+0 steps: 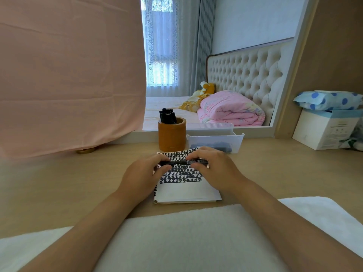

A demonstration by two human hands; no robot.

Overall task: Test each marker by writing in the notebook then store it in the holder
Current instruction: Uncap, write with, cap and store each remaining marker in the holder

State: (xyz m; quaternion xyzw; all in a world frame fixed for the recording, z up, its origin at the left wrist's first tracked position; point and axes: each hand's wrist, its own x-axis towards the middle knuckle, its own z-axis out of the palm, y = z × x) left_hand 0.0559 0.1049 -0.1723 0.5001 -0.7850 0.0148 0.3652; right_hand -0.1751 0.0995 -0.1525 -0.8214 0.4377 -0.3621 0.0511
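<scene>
Both hands hold one black marker (pixel 181 162) level above the open notebook (pixel 186 190).

The left hand (pixel 140 176) pinches the marker's left end and the right hand (pixel 213 169) pinches its right end, fingers curled round it. The notebook lies on the desk (pixel 59 185), its page filled with rows of black marks. Behind it stands the brown holder (pixel 172 137) with black markers (pixel 167 116) upright inside, just left of a clear tray (pixel 215 141).

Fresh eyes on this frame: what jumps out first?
Dead centre, the left hand and right hand grip one black marker over the notebook, its page covered in rows of black marks. Behind it stands the brown holder holding several markers; a pink cloth fills the upper left.
</scene>
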